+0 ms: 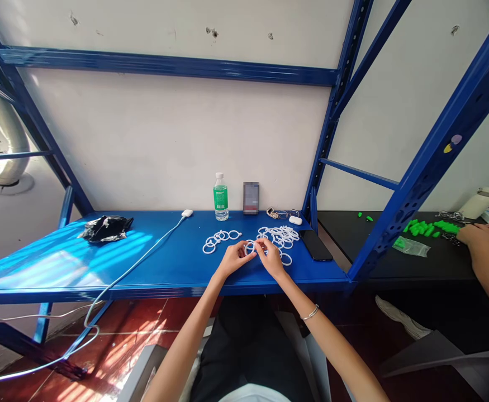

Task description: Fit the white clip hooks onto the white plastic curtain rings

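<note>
Over the blue shelf table (143,262), my left hand (232,258) and my right hand (270,257) meet, both pinching a white plastic ring (250,246) between their fingertips. A loose pile of white rings (281,235) lies just beyond my right hand. A short chain of linked white rings (219,239) lies beyond my left hand. A thin bracelet (310,313) circles my right wrist.
At the back stand a green-labelled water bottle (221,196), a small dark box (251,197), a white charger (187,213) with its cable, and a white earbud case (295,220). A black phone (316,245) lies right, a crumpled black bag (105,228) left. Another person's hands (479,234) work by green parts (426,228).
</note>
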Tool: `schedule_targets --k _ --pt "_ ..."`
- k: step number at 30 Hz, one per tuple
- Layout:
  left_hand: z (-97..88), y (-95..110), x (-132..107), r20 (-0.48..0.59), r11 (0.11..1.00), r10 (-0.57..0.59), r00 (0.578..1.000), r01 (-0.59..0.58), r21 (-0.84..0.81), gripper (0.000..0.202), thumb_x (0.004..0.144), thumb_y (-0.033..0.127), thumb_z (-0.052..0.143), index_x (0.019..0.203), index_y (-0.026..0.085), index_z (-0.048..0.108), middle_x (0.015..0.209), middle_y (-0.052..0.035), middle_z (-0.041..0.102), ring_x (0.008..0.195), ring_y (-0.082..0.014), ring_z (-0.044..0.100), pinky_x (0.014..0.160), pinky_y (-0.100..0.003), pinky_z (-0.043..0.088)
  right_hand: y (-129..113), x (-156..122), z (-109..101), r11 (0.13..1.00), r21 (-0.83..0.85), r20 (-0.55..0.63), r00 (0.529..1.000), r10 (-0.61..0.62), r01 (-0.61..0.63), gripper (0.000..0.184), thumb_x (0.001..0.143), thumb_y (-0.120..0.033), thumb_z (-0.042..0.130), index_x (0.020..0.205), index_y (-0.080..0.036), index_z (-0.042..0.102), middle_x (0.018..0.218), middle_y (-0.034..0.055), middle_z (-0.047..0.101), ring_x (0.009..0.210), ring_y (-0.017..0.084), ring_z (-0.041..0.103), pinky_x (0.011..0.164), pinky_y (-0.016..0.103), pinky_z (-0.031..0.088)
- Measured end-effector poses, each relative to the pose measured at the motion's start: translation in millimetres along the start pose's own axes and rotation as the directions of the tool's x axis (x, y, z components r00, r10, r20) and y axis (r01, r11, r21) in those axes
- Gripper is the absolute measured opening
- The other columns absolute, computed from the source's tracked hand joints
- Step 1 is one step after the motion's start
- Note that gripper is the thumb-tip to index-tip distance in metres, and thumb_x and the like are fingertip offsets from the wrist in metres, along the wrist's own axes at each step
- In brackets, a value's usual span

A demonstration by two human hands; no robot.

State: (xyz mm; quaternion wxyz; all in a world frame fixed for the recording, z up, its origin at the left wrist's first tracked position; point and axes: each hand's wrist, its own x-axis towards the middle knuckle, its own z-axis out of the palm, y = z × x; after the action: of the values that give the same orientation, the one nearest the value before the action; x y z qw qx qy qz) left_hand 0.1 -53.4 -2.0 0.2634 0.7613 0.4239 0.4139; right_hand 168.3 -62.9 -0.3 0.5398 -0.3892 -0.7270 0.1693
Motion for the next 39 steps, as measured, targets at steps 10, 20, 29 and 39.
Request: schedule_targets --k 10,20,29,39 --pt "0.5 -2.3 0.2 0.011 1.0 -0.005 1.0 0.005 0.004 0.054 0.078 0.058 0.062 0.111 0.017 0.063 0.065 0.0012 0.06 0.059 -0.013 0.055 0.057 -0.022 0.041 -2.6 0.1 0.1 1.0 0.001 0.038 0.999 -0.005 0.005 0.017 0.094 -0.035 0.046 0.091 -0.022 0.056 0.085 0.0046 0.065 0.078 0.019 0.065 0.068 0.029 0.054" --pt "1.3 -3.2 0.2 -0.006 1.0 -0.006 1.0 0.006 -0.029 0.053 0.079 0.059 0.061 0.11 0.016 0.063 0.065 0.0015 0.058 0.06 -0.0125 0.054 0.059 -0.023 0.042 1.2 -0.6 0.4 0.999 -0.036 0.02 1.0 -0.018 0.019 0.014 0.094 -0.033 0.045 0.09 -0.022 0.053 0.084 0.0038 0.063 0.078 0.018 0.064 0.069 0.029 0.053" --pt "1.3 -3.8 0.2 -0.021 0.999 0.006 1.0 -0.007 -0.035 0.051 0.079 0.058 0.061 0.109 0.017 0.064 0.066 0.0017 0.058 0.06 -0.0121 0.054 0.058 -0.022 0.042 -2.2 -0.8 -0.2 0.999 -0.033 0.007 1.0 -0.016 0.017 0.014 0.093 -0.033 0.044 0.088 -0.022 0.051 0.082 0.0033 0.061 0.075 0.018 0.063 0.069 0.029 0.052" --pt "-1.0 3.0 0.4 -0.097 0.996 0.0 0.995 -0.009 -0.089 0.045 0.081 0.057 0.061 0.096 0.015 0.063 0.072 -0.0019 0.061 0.063 -0.0131 0.055 0.058 -0.023 0.044 1.5 -0.2 1.4 1.0 -0.014 -0.024 1.0 0.016 -0.016 0.015 0.093 -0.035 0.048 0.088 -0.022 0.053 0.082 0.0038 0.063 0.075 0.019 0.064 0.067 0.029 0.053"
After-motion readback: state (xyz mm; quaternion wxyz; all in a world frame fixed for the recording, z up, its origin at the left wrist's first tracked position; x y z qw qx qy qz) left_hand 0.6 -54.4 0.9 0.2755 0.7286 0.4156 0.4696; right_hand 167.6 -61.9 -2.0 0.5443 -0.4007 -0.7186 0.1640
